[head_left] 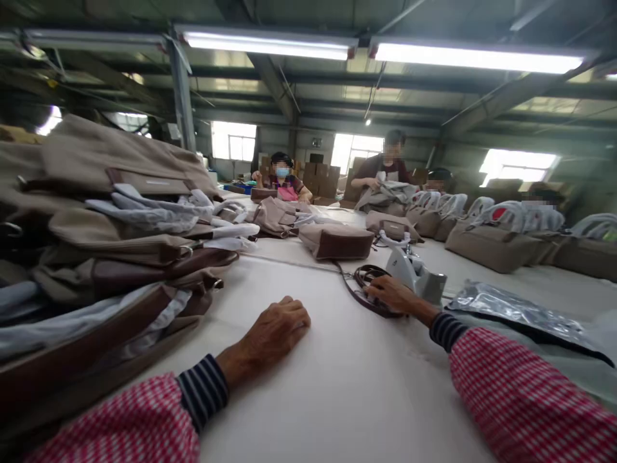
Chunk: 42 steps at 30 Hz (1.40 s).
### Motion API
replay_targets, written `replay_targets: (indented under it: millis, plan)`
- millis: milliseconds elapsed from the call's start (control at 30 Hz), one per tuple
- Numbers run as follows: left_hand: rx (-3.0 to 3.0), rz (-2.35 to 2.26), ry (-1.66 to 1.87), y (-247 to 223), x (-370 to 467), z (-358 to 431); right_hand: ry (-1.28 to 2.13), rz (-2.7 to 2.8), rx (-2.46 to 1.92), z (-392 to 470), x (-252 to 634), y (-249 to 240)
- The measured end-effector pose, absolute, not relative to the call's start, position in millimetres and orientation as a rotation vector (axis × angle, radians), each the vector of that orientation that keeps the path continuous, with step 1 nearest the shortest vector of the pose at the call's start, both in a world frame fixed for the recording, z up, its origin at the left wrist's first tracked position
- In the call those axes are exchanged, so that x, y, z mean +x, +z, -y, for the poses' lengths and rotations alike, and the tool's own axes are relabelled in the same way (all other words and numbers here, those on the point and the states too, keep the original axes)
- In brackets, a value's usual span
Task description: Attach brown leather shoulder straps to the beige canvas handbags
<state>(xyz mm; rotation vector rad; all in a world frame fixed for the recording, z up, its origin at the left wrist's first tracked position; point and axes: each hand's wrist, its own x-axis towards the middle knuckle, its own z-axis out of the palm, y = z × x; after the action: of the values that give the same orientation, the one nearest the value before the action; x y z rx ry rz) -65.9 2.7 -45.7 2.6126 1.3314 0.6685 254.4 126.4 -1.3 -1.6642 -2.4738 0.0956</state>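
My left hand (pixel 273 337) rests on the white tabletop (pixel 337 386), fingers curled under; whether anything lies beneath them is hidden. Farther right, my right hand (pixel 394 296) reaches onto a coiled brown strap (pixel 369 276), its fingers bent on the coil. Just behind that hand stands a white and grey tool or dispenser (pixel 409 269). A taupe bag with a dark brown base (pixel 337 241) lies beyond the strap, one strap end running toward it.
Taupe bags with wrapped handles (pixel 120 251) are piled high at the left. More bags (pixel 496 244) stand at the right, behind a clear plastic packet (pixel 525 312). Across the table, a masked person (pixel 286 186) sits and another person (pixel 388 170) stands handling grey cloth.
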Motion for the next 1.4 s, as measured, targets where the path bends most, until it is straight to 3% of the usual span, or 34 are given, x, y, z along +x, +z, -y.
replay_targets:
  millis: [200, 467, 700, 933, 1167, 1400]
  plan:
    - [2.594, -1.28, 0.733, -42.5, -72.7, -10.6, -0.004, 2.517, -1.606, -108.7, 207.0, -10.9]
    - [2.126, -1.454, 1.461, -34.3, -95.5, -4.1, -0.03, 2.728, -1.074, -18.5, 146.8, 1.6]
    - [2.187, -1.358, 1.261, -31.9, -90.3, 4.8, 0.255, 2.575, -1.111, 13.8, 178.2, 14.0]
    - [2.278, -1.285, 1.126, -35.1, -65.9, 14.1, 0.243, 2.335, -1.187, 22.8, 217.6, -1.0]
    - [2.474, -1.353, 0.924, -33.5, -30.0, 27.3, -0.007, 2.532, -1.211, 19.9, 184.9, -9.5]
    - [2.674, -1.515, 1.049, -22.4, -18.4, 40.2, -0.382, 2.443, -1.009, 32.5, 180.9, -11.3]
